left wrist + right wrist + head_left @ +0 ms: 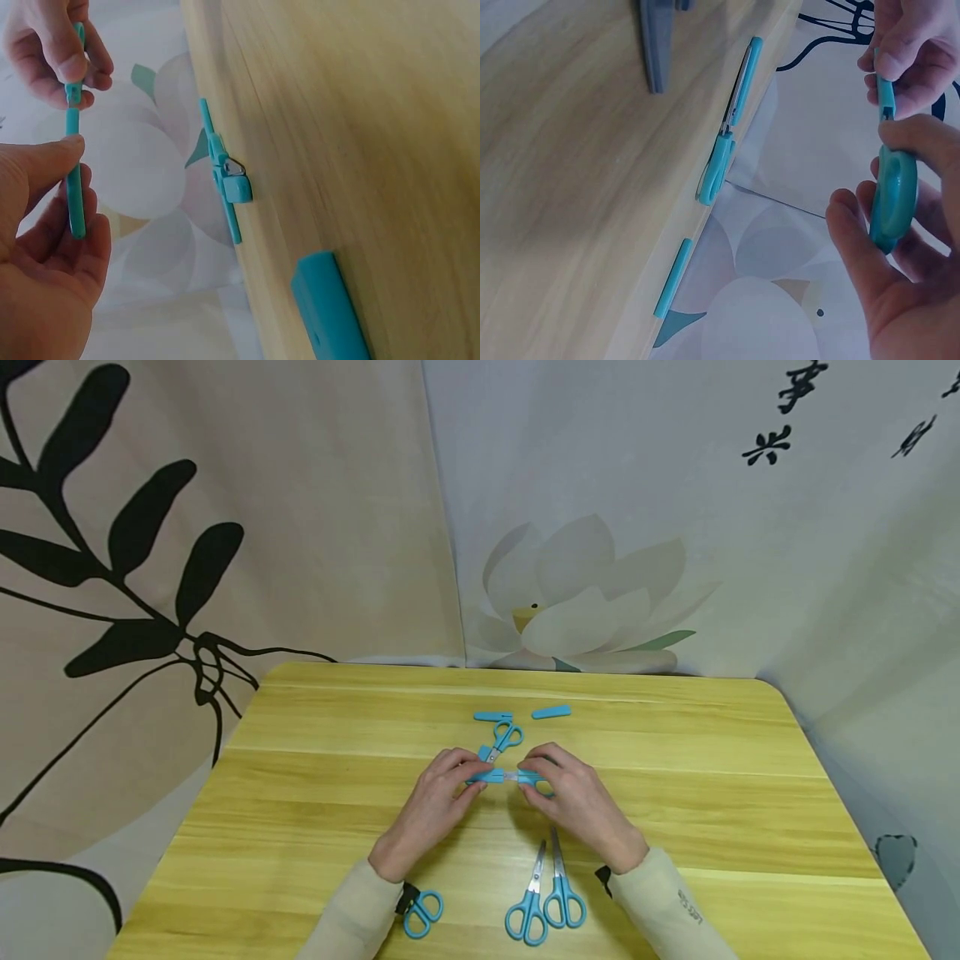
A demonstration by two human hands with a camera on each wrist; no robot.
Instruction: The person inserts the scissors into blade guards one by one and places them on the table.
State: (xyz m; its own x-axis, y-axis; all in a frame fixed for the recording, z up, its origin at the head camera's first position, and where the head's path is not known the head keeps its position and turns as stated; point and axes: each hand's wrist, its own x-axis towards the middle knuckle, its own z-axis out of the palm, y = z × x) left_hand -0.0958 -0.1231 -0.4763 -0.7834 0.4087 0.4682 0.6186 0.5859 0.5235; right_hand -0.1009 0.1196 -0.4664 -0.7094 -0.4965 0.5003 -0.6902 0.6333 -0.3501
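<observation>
Head view: the left hand (441, 789) pinches a blue scissor sheath (492, 776), the right hand (576, 793) grips scissors (527, 776) we judge light, stiff, best held by the handles (910, 180).

Sheath (75, 193) in left grip (49, 277), wooden table (360, 135)

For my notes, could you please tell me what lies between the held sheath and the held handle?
A short stretch of bare blade lies between sheath and handle, as the head view shows.
</observation>
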